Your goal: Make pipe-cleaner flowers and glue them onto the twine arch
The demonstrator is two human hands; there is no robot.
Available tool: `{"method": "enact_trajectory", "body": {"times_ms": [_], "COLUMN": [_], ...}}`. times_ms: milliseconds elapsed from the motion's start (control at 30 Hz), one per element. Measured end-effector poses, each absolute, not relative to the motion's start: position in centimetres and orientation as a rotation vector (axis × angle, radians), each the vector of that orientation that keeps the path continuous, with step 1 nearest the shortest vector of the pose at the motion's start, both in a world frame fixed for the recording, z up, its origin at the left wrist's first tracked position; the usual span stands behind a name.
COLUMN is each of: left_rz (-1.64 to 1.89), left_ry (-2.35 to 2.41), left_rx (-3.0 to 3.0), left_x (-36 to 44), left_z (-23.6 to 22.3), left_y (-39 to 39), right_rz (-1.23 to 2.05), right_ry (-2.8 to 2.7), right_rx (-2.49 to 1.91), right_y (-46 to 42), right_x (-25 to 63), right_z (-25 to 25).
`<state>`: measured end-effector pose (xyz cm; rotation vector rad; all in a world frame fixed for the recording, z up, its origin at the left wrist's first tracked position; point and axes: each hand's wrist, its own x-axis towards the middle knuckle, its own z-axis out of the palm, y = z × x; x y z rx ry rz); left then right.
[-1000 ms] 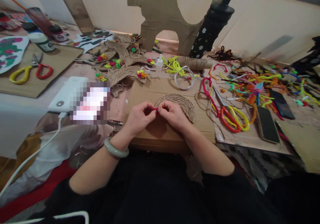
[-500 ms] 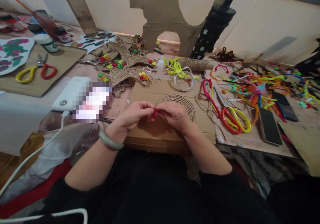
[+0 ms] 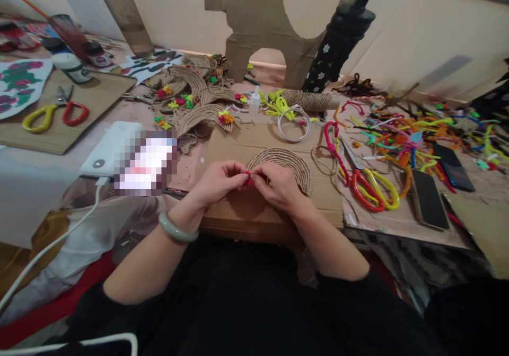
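Between my fingertips is a small red fuzzy piece (image 3: 248, 179), which looks like bent pipe cleaner. My left hand (image 3: 220, 184) pinches it from the left, a pale bangle on that wrist. From the other side my right hand (image 3: 278, 186) closes on it with thumb and forefinger. Partly behind my right hand, a coiled jute-rope piece (image 3: 284, 159) with a rounded outline lies on the cardboard sheet (image 3: 230, 213). The exact shape of the red piece is mostly covered by my fingers.
Red-and-yellow scissors (image 3: 371, 189) and a phone (image 3: 429, 199) lie to the right, before a heap of pipe cleaners (image 3: 413, 144). A glue bottle (image 3: 255, 101) and a tape roll (image 3: 294, 124) stand behind the cardboard. Left are a power bank (image 3: 113, 147) and more scissors (image 3: 55, 113).
My fingers have shifted slightly around the red piece, and my right hand's fingers are more bent. Both hands still hold it in nearly the same place.
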<state>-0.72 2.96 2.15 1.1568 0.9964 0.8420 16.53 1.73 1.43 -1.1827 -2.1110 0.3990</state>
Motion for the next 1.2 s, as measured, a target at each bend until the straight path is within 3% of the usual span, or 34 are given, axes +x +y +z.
{"method": "enact_trajectory", "body": {"times_ms": [400, 1200], "left_rz": [1.077, 1.012], "left_ry": [1.122, 1.056], "left_rx": [1.156, 1.102], "left_x": [0.0, 0.2], "left_z": [1.2, 1.8], "left_y": [3.5, 3.0], "right_rz": [0.77, 0.564], "right_ry": [-1.951, -2.018], "right_rx": [-1.254, -1.236], "right_y": [2.2, 2.2], "right_x": [16.3, 16.4], "right_z": [1.8, 1.0]}}
